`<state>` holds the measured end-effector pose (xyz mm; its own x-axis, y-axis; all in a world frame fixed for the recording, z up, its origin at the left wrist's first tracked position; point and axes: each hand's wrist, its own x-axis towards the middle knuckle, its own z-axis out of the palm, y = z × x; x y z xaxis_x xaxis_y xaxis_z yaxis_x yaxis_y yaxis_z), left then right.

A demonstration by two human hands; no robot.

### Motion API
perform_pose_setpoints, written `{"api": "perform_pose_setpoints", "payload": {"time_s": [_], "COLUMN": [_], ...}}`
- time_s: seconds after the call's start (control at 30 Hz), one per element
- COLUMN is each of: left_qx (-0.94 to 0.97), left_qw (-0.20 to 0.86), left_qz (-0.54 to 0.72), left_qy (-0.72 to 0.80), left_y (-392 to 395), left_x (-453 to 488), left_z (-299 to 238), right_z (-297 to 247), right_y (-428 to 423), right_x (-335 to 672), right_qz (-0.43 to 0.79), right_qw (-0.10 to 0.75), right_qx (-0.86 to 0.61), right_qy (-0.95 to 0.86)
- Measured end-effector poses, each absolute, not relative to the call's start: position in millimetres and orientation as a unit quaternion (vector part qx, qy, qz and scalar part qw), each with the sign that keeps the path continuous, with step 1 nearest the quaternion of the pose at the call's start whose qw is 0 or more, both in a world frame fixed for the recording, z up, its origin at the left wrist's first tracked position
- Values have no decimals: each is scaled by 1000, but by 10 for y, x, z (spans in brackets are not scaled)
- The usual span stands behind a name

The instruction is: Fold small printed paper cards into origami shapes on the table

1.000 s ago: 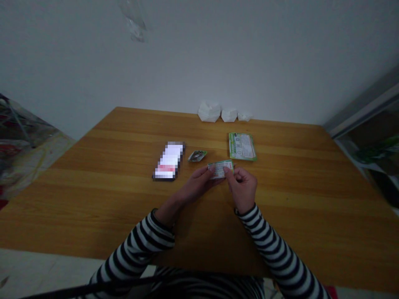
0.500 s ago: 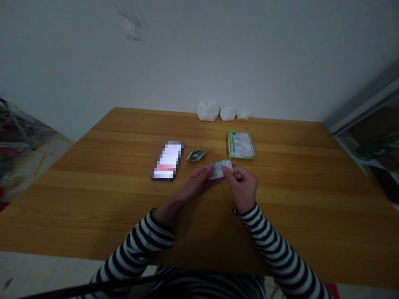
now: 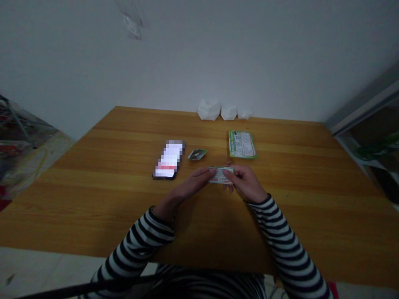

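A small green-edged card (image 3: 220,175) is held between the person's two hands, over a wooden surface (image 3: 289,224). The left hand (image 3: 193,185) reaches it from the left, with its fingers (image 3: 212,170) lying close together and pressing against the card's left end. The right hand (image 3: 246,182) is at the card's right end, with its fingers (image 3: 227,173) pinching that end. Both sleeves are black and white stripes, the left sleeve (image 3: 146,236) and the right sleeve (image 3: 283,236) running back from the card towards the person.

Just beyond the card and to its right lies a larger green-bordered printed card (image 3: 242,144), flat on the surface. Beyond the card and to its left is a small foil packet (image 3: 197,155), and farther left a phone (image 3: 168,160) lies with its bright screen pixelated. Well beyond the card, three crumpled white objects (image 3: 208,110) sit in a row against the wall (image 3: 199,50). A dark cord (image 3: 93,285) crosses the view well below the card.
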<state>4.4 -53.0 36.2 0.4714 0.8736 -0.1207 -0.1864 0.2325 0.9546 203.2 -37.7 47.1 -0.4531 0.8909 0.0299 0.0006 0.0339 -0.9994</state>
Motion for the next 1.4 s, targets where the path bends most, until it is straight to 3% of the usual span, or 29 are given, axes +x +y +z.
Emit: {"api": "perform_pose_setpoints", "payload": {"time_s": [0.1,0.23,0.33,0.7,0.9,1.13,1.3,1.4], "left_qx": [495,463,481,530,508,498,495,502], "left_qw": [694,608,575,491,583,589,675,672], "left_qz": [391,498,484,468,417,406,352,344], "left_qy": [347,409,452,509,478,490,420,421], "left_y": [-547,-524,-484,-509,-503,-494,-487,-476], "left_x": [90,188,211,226,205,186,88,57], "left_z": [418,432,395,399,426,374,423,455], "right_z": [478,391,306,207,214,266,279,272], "right_y": [-387,-411,-434,-479,-495,-473,-404,-360], "right_x": [2024,1922,1848,1792,1779,1804,1905,1959], "right_qz": [608,530,480,410,321,284,343,422], "right_qw": [374,463,500,502,484,464,466,453], "right_qx": [-354,-432,-461,-495,-494,-500,-492,-474], "right_qy": [-604,-564,-553,-579,-647,-674,-651,-626]}}
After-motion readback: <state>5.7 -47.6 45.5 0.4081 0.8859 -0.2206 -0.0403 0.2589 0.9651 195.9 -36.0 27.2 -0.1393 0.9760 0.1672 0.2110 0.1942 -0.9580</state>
